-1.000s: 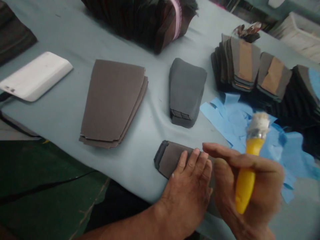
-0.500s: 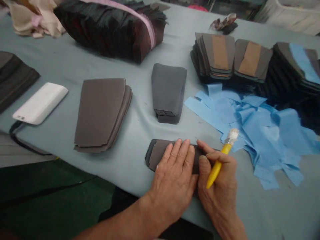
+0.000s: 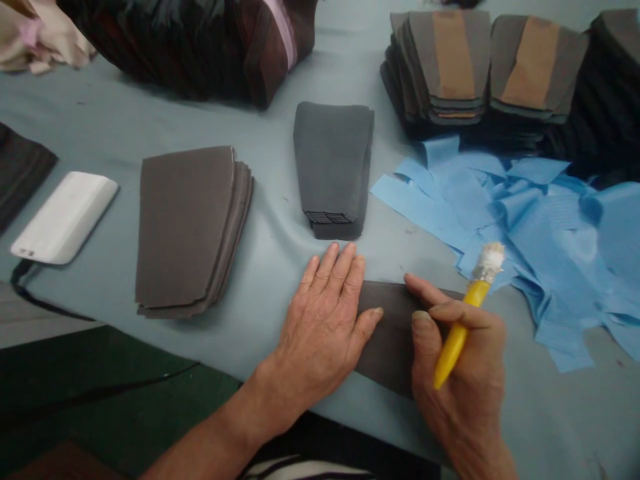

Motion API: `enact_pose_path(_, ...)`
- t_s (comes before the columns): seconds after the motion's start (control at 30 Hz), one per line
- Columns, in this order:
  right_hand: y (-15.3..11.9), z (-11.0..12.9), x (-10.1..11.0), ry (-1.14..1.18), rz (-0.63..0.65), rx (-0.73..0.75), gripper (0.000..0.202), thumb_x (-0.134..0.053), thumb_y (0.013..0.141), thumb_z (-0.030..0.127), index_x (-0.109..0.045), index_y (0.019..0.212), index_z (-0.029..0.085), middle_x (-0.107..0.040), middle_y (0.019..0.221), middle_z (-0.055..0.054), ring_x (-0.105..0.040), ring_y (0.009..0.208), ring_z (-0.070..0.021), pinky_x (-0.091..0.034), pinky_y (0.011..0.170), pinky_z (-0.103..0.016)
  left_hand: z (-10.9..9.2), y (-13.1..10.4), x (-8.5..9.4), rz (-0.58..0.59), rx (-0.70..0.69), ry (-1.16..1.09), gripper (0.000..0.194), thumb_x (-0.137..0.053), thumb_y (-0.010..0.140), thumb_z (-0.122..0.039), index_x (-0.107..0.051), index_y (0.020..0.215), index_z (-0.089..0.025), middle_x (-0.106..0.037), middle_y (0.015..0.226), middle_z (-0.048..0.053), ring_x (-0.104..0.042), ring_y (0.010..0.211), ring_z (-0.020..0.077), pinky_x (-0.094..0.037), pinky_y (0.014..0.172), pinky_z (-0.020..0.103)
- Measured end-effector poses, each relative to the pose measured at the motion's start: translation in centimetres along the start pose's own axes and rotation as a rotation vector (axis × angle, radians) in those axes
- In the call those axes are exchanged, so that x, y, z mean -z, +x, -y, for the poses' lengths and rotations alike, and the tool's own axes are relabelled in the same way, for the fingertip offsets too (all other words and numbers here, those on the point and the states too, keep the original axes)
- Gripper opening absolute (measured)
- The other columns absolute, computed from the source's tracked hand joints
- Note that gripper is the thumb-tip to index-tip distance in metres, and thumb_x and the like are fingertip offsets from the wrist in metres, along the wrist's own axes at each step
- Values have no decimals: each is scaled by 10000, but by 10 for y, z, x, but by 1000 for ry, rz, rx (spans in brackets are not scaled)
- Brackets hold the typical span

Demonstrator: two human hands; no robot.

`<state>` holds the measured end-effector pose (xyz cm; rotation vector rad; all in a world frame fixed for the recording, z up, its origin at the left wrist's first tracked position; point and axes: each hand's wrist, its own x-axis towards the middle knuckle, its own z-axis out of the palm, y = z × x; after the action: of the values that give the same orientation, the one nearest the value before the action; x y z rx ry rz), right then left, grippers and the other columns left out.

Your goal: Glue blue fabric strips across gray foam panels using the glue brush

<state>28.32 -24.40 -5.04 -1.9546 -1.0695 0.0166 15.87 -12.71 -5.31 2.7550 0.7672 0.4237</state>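
A dark brown fabric piece lies by the table's front edge, partly hidden under both hands. My left hand presses flat on its left part, fingers stretched out and thumb apart. My right hand grips a yellow-handled brush with a whitish, crusted tip pointing up and away. The right forefinger and thumb touch the brown piece. Just beyond my hands stands a neat stack of dark grey pieces. To the left is a stack of brown pieces with slightly uneven edges.
Blue fabric strips lie heaped at the right. Behind them stand banded stacks of brown pieces. A dark bundle tied with a pink strap lies at the back. A white power bank with a black cable is near the left edge.
My left hand has slid left along the brown piece, and its thumb has spread. The dark-edged left end is now covered. My right hand, still with the brush, appears further right; the view has shifted too.
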Motion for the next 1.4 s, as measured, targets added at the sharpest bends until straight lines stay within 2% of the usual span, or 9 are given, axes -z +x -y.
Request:
enact_pose_path(0.3,-1,-3,0,20,3,-6,143,-600,1059,351,-503,1076,247,-780,1279,-137,-750,1201,-250,-554,934,-410,2,-1,2,55,-15,14,614,-340,1133,-424,-371,1618,-49,-384,1732,206,-334,1630,356,-353,1303,593)
enact_pose_path(0.5,2,-6,-3,62,-13,10,149,-567,1072,394,-522,1089,253,-789,1270,-136,-785,1144,-260,-612,855,-396,4,-2,0,34,-48,78,738,-397,1106,-570,-354,1633,-54,-345,1743,228,-308,1636,387,-324,1303,644)
enact_pose_path(0.63,4,-7,-2,117,-22,16,144,-549,1081,391,-515,1084,252,-787,1263,-145,-782,1153,-252,-625,882,-400,-15,-7,10,12,-15,135,743,-472,1089,-551,-366,1630,-53,-311,1756,233,-261,1642,437,-274,1303,695)
enact_pose_path(0.73,4,-8,-1,183,-35,-8,160,-546,1084,409,-517,1078,251,-784,1261,-144,-775,1158,-248,-613,928,-426,-38,-14,15,-4,-31,116,626,-436,1112,-407,-377,1626,-55,-337,1756,197,-279,1646,384,-296,1323,602)
enact_pose_path(0.9,1,-8,0,347,-79,-68,171,-551,1089,417,-525,1098,248,-774,1280,-141,-745,1225,-247,-566,1066,-492,-64,-21,-2,39,-107,-6,565,-345,1105,-251,-372,1631,-46,-397,1740,144,-317,1641,299,-320,1329,462)
enact_pose_path(1.03,0,-7,-2,489,-139,-65,209,-576,1081,433,-505,1143,247,-758,1289,-134,-746,1213,-257,-551,1085,-529,-66,-21,-15,73,-126,-35,613,-428,1107,-386,-399,1616,-46,-411,1730,154,-334,1633,308,-317,1330,458)
enact_pose_path(1.13,3,-3,0,510,-231,-10,322,-641,1034,534,-524,1141,254,-758,1106,-67,-765,1027,-240,-578,952,-459,-65,-21,-16,72,-134,-29,680,-477,1097,-489,-418,1599,-34,-427,1718,165,-338,1631,317,-300,1334,455)
enact_pose_path(1.23,7,6,9,555,-257,-42,448,-700,957,655,-608,1124,249,-696,821,9,-664,699,-184,-523,671,-328,-65,-22,-15,71,-125,-46,712,-477,1093,-543,-418,1601,-47,-424,1722,159,-343,1629,313,-301,1331,449)
enact_pose_path(1.4,8,31,27,719,-65,-199,424,-714,935,657,-735,1028,243,-612,619,23,-535,486,-156,-385,446,-278,-67,-24,-18,62,-142,-18,657,-416,1123,-510,-431,1597,-55,-438,1711,174,-368,1617,309,-274,1337,453)
